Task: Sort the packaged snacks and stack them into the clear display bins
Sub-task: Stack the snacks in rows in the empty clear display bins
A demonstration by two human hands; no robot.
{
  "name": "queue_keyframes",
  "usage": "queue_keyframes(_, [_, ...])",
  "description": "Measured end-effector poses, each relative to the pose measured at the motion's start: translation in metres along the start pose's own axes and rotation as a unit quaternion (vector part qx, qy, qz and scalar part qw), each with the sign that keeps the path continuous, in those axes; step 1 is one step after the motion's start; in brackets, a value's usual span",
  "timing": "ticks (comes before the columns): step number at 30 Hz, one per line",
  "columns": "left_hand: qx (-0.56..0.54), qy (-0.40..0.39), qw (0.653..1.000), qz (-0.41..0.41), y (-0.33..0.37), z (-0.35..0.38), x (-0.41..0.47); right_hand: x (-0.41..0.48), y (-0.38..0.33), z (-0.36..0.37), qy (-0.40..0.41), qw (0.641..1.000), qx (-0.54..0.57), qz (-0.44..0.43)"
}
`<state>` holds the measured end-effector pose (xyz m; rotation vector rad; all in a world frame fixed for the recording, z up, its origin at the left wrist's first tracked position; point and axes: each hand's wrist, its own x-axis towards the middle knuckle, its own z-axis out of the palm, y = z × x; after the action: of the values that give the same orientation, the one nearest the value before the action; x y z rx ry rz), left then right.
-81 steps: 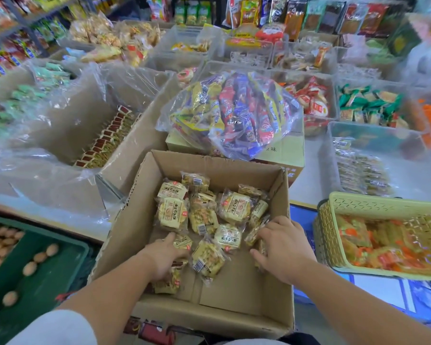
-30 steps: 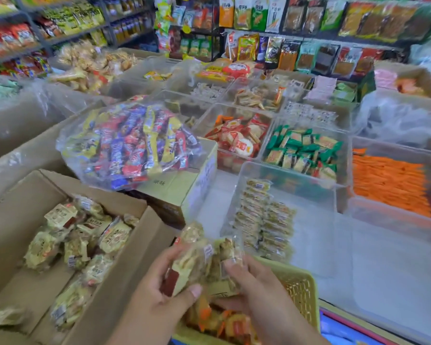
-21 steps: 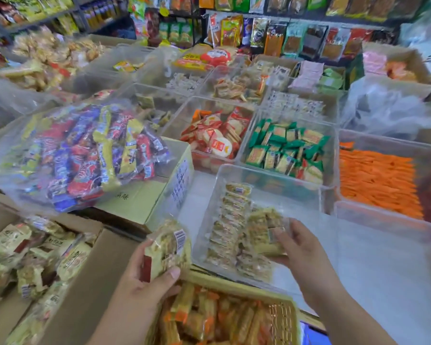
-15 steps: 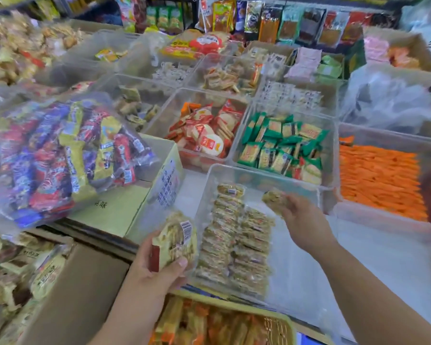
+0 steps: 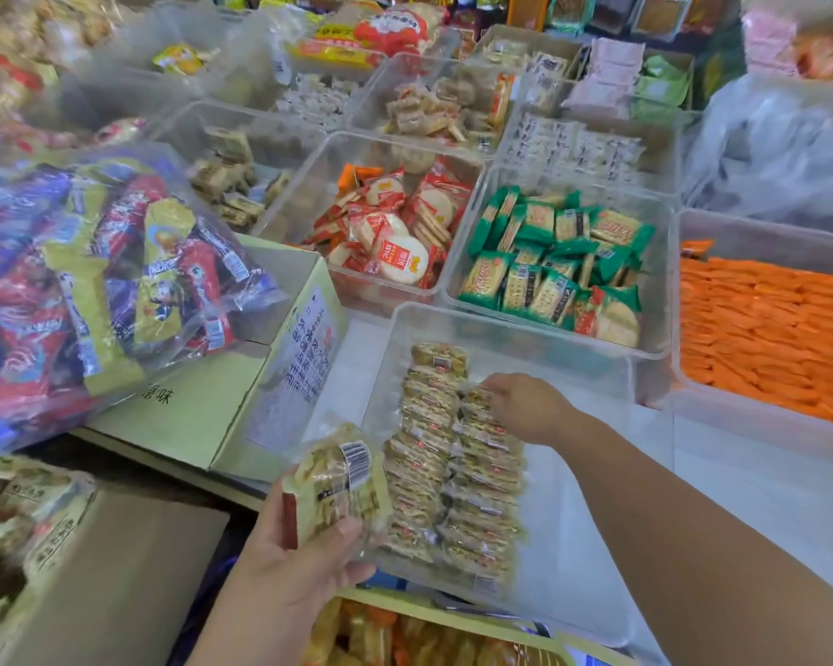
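The bin [image 5: 573, 569], clear and shallow, sits at the middle of the counter and holds two rows [image 5: 453, 478] of small yellow-wrapped snacks along its left side, the rest of its floor bare. The right hand [image 5: 530, 408] reaches into the bin, fingers bent down and close together on the end pack [image 5: 474, 398] at the far end of the right row; motion blur hides whether they pinch or only press it. The left hand [image 5: 299, 564] hovers at the bin's near left corner, gripping a small stack of packs [image 5: 342, 478] upright, thumb across the front, fingers curled behind. Left of the bin stands a carton [image 5: 203, 415] with a bag [image 5: 92, 281] of bright bars on top. Beyond the bin are tubs of green packs [image 5: 549, 266] and rice crackers [image 5: 390, 237]; to its far right, orange packs [image 5: 765, 324]. Just nearer than the bin is a yellow basket [image 5: 453, 615].
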<state>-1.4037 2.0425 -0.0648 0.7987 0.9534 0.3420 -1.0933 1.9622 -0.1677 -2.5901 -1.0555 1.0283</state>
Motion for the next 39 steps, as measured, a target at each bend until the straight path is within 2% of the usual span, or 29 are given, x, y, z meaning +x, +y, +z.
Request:
queue_keyframes(4, [-0.107, -0.046, 0.992, -0.051, 0.001, 0.004, -0.007, -0.011, -0.006, 0.002, -0.020, 0.999, -0.030, 0.025])
queue_keyframes(6, [-0.146, -0.058, 0.984, -0.085, 0.002, 0.003, -0.010, -0.024, -0.011, 0.004, 0.029, 0.997, -0.057, 0.044])
queue_keyframes(8, [-0.155, -0.044, 0.983, -0.087, 0.005, 0.006, -0.014, -0.045, -0.022, 0.005, 0.103, 0.994, -0.032, 0.032])
queue_keyframes(10, [-0.144, -0.016, 0.988, -0.057, 0.005, 0.009, -0.017, -0.079, -0.037, 0.009, 0.166, 0.985, 0.039, -0.023])
queue_keyframes(12, [-0.088, 0.014, 0.996, 0.011, 0.002, 0.010, -0.019, -0.122, -0.055, 0.017, 0.176, 0.970, 0.138, -0.095])
queue_keyframes(14, [0.087, 0.013, 0.988, 0.127, -0.004, 0.009, -0.022, -0.165, -0.073, 0.027, 0.120, 0.938, 0.305, -0.111])
queue_keyframes(15, [0.206, 0.000, 0.959, 0.194, -0.006, 0.007, -0.025, -0.184, -0.083, 0.030, 0.072, 0.899, 0.420, -0.098])
queue_keyframes(16, [0.313, -0.019, 0.915, 0.255, -0.006, 0.006, -0.029, -0.198, -0.091, 0.035, 0.014, 0.844, 0.529, -0.084])
queue_keyframes(17, [0.393, -0.037, 0.869, 0.300, -0.007, 0.005, -0.031, -0.208, -0.095, 0.040, -0.043, 0.789, 0.608, -0.073])
queue_keyframes(18, [0.444, -0.054, 0.834, 0.324, -0.009, 0.002, -0.032, -0.214, -0.097, 0.044, -0.081, 0.750, 0.652, -0.072])
queue_keyframes(20, [0.493, -0.082, 0.800, 0.332, -0.014, 0.001, -0.036, -0.220, -0.101, 0.050, -0.096, 0.724, 0.679, -0.078])
queue_keyframes(22, [0.516, -0.094, 0.781, 0.338, -0.017, 0.003, -0.040, -0.222, -0.101, 0.055, -0.073, 0.727, 0.680, -0.057])
queue_keyframes(24, [0.511, -0.093, 0.792, 0.321, -0.016, 0.004, -0.042, -0.220, -0.096, 0.057, -0.057, 0.727, 0.684, -0.027])
queue_keyframes(27, [0.483, -0.077, 0.817, 0.305, -0.012, 0.001, -0.041, -0.219, -0.084, 0.059, -0.060, 0.700, 0.712, -0.007])
queue_keyframes(29, [0.439, -0.062, 0.850, 0.284, -0.011, -0.002, -0.039, -0.218, -0.077, 0.060, -0.048, 0.688, 0.724, 0.002])
queue_keyframes(32, [0.404, -0.041, 0.879, 0.250, -0.012, -0.007, -0.034, -0.211, -0.062, 0.055, -0.004, 0.672, 0.741, 0.023])
queue_keyframes(34, [0.385, -0.040, 0.893, 0.228, -0.012, -0.010, -0.027, -0.200, -0.048, 0.042, 0.057, 0.662, 0.746, 0.035])
queue_keyframes(36, [0.391, -0.034, 0.894, 0.216, -0.011, -0.015, -0.019, -0.184, -0.035, 0.024, 0.128, 0.686, 0.715, 0.035])
queue_keyframes(39, [0.455, -0.023, 0.864, 0.214, -0.009, -0.018, -0.007, -0.149, -0.021, -0.002, 0.174, 0.729, 0.661, 0.047])
